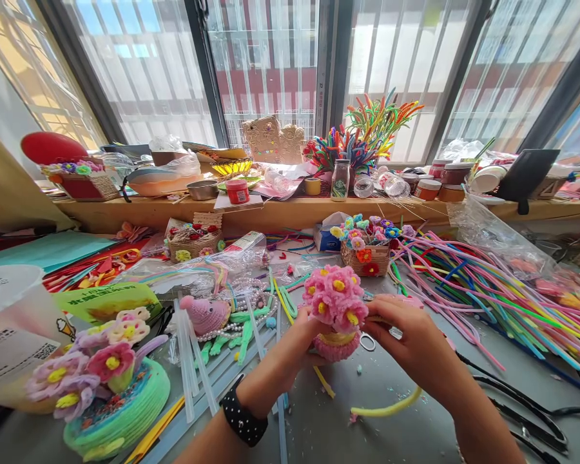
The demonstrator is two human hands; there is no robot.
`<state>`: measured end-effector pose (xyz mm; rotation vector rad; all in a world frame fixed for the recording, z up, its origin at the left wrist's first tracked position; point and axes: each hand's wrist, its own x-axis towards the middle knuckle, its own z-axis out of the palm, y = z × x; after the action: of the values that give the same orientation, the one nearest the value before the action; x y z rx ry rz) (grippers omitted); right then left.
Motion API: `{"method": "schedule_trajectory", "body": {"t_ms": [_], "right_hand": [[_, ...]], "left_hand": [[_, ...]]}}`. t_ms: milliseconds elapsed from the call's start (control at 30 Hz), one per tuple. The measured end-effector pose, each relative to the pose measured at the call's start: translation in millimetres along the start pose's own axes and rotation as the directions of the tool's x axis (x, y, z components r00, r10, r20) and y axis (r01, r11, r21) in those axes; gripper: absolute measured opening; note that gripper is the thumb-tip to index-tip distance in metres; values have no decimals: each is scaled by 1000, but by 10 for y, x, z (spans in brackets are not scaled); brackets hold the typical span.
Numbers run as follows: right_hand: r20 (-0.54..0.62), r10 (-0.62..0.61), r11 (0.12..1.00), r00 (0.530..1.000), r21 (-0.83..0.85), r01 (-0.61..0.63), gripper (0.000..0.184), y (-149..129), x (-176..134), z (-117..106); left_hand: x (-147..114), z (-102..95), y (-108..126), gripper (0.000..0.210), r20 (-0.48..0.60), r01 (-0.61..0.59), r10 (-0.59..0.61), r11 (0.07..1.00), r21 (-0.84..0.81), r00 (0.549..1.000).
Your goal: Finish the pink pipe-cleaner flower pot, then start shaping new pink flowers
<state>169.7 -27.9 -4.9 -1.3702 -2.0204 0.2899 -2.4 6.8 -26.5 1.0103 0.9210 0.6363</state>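
Note:
My left hand (307, 332) is closed around a small pink fuzzy pot (337, 347) with a yellow rim. A cluster of pink pipe-cleaner flowers (336, 298) with yellow centres tops the pot. My right hand (401, 325) is at the right side of the flowers, fingers bent and pressed together. What they grip is mostly hidden. Part of a pink object (412, 301) shows behind that hand; its kind is unclear. A yellow pipe cleaner (386, 410) curves over the table below the right wrist. A small white ring (367, 341) lies between the hands.
At left are a green fuzzy base with flowers (118, 406), clear glue sticks (186, 367) and a plastic cup (14, 341). A flower basket (367, 258) stands behind my hands. Loose pipe cleaners (493, 290) and black cables (526, 406) spread at right. Jars line the sill (290, 209).

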Motion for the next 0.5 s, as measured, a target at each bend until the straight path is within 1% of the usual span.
{"method": "schedule_trajectory", "body": {"t_ms": [133, 233, 333, 433, 500], "right_hand": [[-22, -23, 999, 999, 25, 24, 10, 1, 6, 28], [-32, -26, 998, 999, 47, 28, 10, 1, 10, 41], [-34, -15, 999, 999, 50, 17, 10, 4, 9, 43], [-38, 2, 999, 999, 49, 0, 9, 16, 5, 35], [-36, 23, 998, 999, 54, -21, 9, 29, 0, 24]], "left_hand": [[-24, 5, 6, 43, 36, -19, 19, 1000, -21, 999], [-28, 7, -2, 45, 19, -24, 25, 999, -35, 1000], [-25, 13, 5, 47, 13, -10, 11, 999, -53, 1000], [-37, 26, 43, 45, 40, 11, -9, 998, -60, 999], [-53, 37, 74, 42, 64, -2, 6, 998, -60, 998]]}}
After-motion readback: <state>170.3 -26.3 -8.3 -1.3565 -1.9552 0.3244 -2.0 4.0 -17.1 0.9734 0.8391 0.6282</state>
